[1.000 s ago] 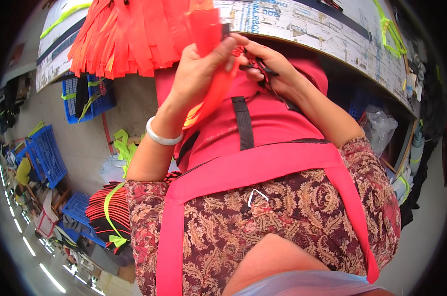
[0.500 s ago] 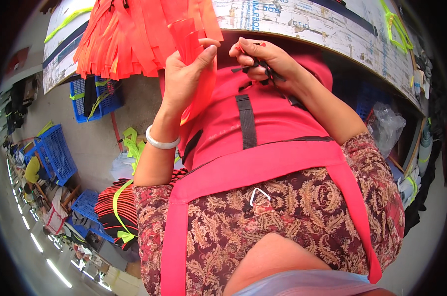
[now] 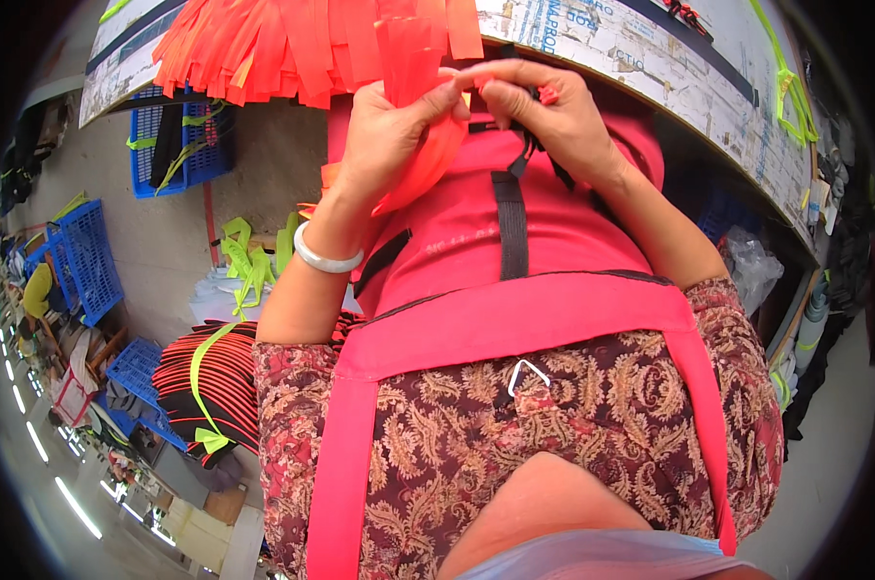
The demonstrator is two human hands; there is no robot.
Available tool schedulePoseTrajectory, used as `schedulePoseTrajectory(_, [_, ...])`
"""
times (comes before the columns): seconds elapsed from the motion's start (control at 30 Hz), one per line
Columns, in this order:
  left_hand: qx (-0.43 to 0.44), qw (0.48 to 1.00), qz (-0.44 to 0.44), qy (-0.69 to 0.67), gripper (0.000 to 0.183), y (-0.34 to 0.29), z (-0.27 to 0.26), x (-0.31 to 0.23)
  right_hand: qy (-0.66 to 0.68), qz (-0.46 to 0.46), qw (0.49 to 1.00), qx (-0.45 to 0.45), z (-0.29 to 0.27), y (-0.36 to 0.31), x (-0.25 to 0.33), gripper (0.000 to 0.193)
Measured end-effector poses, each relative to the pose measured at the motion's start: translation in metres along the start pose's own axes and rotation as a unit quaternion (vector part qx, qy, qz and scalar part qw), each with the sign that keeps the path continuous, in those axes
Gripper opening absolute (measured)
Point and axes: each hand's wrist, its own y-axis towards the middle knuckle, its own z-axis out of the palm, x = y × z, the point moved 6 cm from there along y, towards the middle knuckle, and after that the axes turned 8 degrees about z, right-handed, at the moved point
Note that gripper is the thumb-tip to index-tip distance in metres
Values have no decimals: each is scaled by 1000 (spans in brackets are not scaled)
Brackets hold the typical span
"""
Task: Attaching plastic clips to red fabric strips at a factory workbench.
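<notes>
The bundle of flat, bright orange-red fabric strips (image 3: 410,63) is sitting in the left hand (image 3: 384,145), above the red fabric apron (image 3: 519,314) and by the near edge of the worktable. Its upper ends are projecting past the fist; its lower length is curving down below it. By appearance the strips are likely light, soft and limp, not fragile, with a smooth face that may be letting single layers slide. The sound place for holding appears to be across the flat width near the upper ends, where the layers are lying together.

The left grip is closed: the thumb is pressing the bundle against the curled fingers, leaving no visible gap. The right hand (image 3: 563,121) is bringing thumb and index finger together beside the left thumb, at the bundle's edge; whether they are pinching a strip cannot be told. Its other fingers are curling around thin black strip-like pieces (image 3: 526,155), whose ends are hanging below the palm.

Further out, a dense heap of orange-red fabric strips (image 3: 307,43) is overhanging the worktable with the white, printed board top (image 3: 602,43). A blue plastic lattice crate (image 3: 205,159) is standing below, to the left.
</notes>
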Motion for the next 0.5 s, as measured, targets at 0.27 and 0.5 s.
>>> schedulePoseTrajectory(0.27, [3, 999, -32, 8, 19, 6, -3, -3, 19, 68, 995, -66, -47, 7, 1, 27])
schedulePoseTrajectory(0.5, [31, 999, -27, -6, 16, 3, 8, 14, 49, 11, 997, 61, -14, -2, -8, 29])
